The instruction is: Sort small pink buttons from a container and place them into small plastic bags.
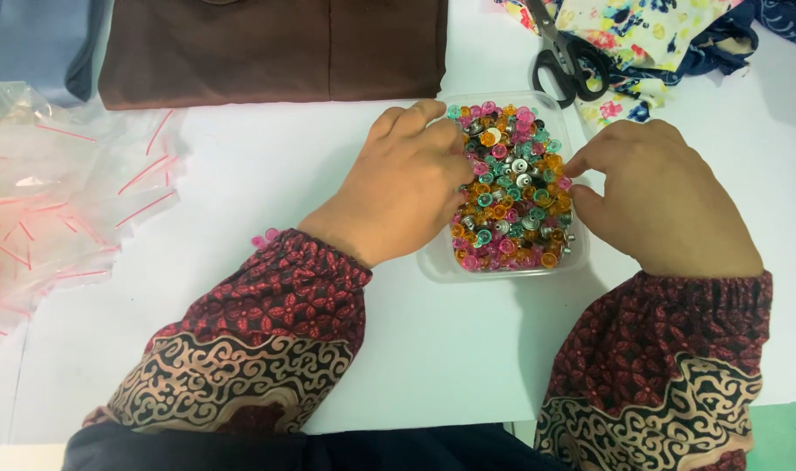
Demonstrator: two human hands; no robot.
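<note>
**Both hands at a tub of coloured snap buttons**

The white table runs under everything, bare between the two sleeves. Beyond the left hand, at the far edge, lies a folded brown cloth, with a pale blue cloth just beside it further out to the left. Well out to the left of the left hand sits a loose heap of clear plastic bags with red sealing strips. Beyond the right hand, a flowered fabric is bunched at the far edge, and a pair of black-handled scissors lies on it, handles toward the tub.

Between the hands stands a clear plastic tub, heaped with small snap buttons in pink, orange, teal and silver.

The left hand lies over the tub's left wall, its fingers curled down into the buttons; whether they grip any, I cannot tell. The right hand rests on the table against the tub's right side, forefinger and thumb drawn narrow at the edge of the heap, their tips touching the buttons; whether one is pinched between them cannot be made out.

Just behind the left wrist, beside the patterned cuff, a few loose pink buttons lie on the table.
</note>
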